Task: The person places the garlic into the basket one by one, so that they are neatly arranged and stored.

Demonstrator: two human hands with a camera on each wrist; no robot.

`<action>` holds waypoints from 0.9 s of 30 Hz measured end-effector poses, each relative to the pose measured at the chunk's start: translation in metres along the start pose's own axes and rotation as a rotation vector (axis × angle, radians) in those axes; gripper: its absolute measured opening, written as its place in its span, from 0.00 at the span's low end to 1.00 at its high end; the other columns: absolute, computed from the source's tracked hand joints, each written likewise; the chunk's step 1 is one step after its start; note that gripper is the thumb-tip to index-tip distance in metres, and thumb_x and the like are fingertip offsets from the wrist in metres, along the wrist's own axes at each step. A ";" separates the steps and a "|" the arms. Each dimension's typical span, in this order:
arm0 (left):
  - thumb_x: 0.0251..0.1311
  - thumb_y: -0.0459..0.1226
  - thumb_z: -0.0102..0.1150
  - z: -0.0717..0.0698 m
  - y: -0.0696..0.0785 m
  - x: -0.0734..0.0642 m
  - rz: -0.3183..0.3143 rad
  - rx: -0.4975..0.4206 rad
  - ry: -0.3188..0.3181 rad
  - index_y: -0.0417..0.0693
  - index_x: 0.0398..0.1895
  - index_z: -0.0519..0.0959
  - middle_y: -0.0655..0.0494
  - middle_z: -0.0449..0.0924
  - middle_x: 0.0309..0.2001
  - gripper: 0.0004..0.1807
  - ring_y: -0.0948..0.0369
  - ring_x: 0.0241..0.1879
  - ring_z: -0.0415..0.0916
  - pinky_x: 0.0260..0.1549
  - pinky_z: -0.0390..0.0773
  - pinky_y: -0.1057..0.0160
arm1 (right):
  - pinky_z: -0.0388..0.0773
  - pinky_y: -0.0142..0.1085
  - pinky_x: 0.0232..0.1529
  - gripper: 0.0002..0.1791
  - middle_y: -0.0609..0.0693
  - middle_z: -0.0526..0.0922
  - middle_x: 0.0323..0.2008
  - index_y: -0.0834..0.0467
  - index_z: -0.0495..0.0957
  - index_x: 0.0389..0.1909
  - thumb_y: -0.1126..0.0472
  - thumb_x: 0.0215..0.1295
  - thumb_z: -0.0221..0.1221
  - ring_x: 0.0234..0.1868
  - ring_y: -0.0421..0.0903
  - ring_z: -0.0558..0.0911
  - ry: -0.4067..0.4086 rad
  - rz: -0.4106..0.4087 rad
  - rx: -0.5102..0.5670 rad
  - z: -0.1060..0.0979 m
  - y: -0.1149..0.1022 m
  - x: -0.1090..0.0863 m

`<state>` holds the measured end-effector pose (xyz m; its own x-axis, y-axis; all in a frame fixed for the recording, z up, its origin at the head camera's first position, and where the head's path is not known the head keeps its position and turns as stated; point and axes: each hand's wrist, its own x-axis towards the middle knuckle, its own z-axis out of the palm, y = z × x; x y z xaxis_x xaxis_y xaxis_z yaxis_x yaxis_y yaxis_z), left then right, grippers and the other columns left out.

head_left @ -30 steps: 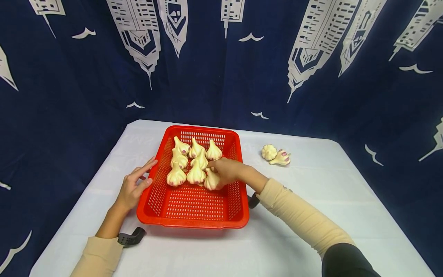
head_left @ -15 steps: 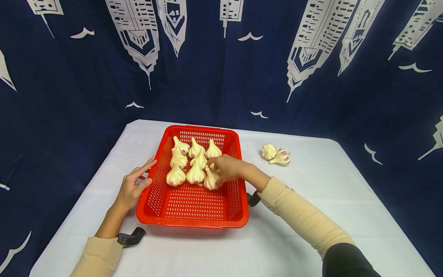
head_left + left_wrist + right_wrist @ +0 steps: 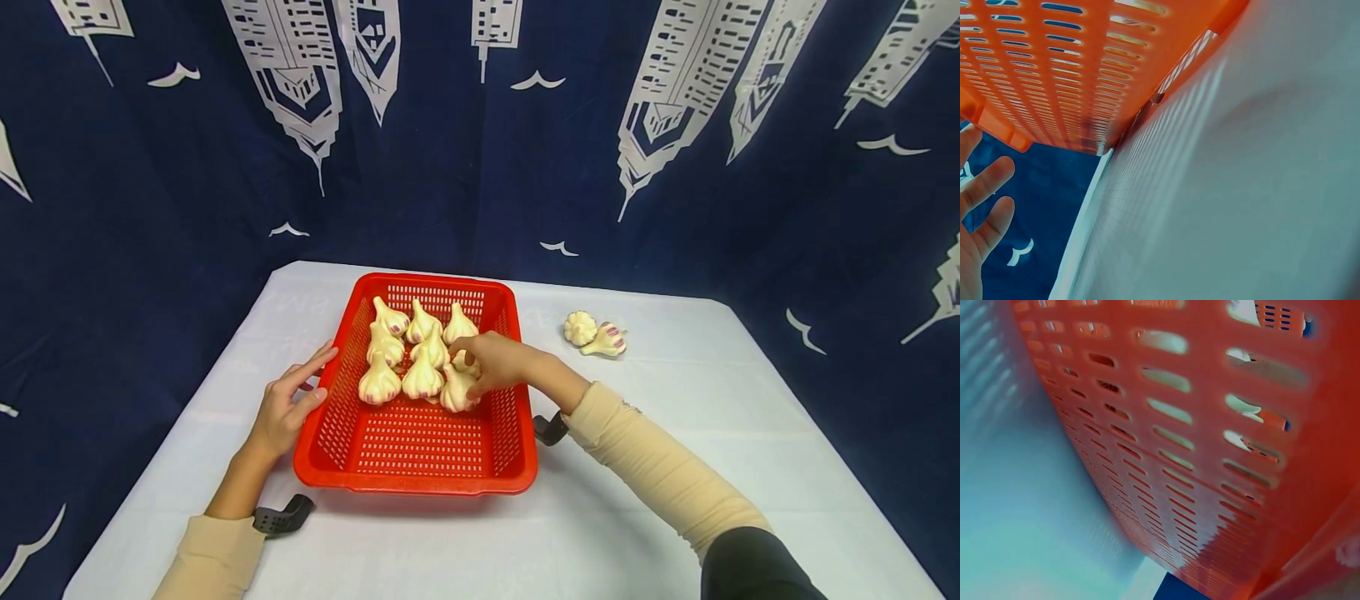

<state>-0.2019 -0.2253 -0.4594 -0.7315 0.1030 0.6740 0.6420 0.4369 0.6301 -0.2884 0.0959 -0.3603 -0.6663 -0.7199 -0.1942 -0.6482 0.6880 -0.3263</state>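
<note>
A red plastic basket (image 3: 416, 483) with slotted walls stands on the table, holding several garlic bulbs (image 3: 423, 379) in rows toward its back. My right hand (image 3: 498, 362) reaches over the right wall. Its thumb and index finger are spread apart beside the front right bulb (image 3: 457, 390), and another bulb behind that one is partly covered by the fingers. At the left rim rests my left hand (image 3: 288, 408), fingers extended and touching the edge. The left wrist view catches its fingertips (image 3: 997, 215) next to the basket wall (image 3: 1054, 75); the right wrist view is mostly filled by the slotted wall (image 3: 1210, 487).
Two loose garlic bulbs (image 3: 595, 335) lie together on the white-covered table (image 3: 675, 400), right of the basket. Behind the table hangs a dark blue curtain (image 3: 450, 183) with white building prints. A black wrist strap (image 3: 281, 517) circles the left wrist.
My right hand has lifted slightly, and its thumb and fingers have spread away from the garlic, uncovering more of the bulbs under it. The left hand stays at the rim.
</note>
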 end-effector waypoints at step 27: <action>0.56 0.29 0.50 0.001 -0.002 -0.002 0.006 -0.020 0.002 0.38 0.63 0.75 0.40 0.71 0.65 0.28 0.69 0.46 0.72 0.39 0.70 0.72 | 0.79 0.33 0.38 0.33 0.58 0.84 0.47 0.62 0.73 0.61 0.61 0.53 0.72 0.33 0.45 0.81 0.062 -0.034 0.039 -0.021 0.005 -0.016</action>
<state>-0.2021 -0.2260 -0.4625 -0.7272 0.1039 0.6785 0.6508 0.4186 0.6334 -0.2887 0.1123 -0.3392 -0.6666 -0.7349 -0.1249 -0.6569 0.6583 -0.3677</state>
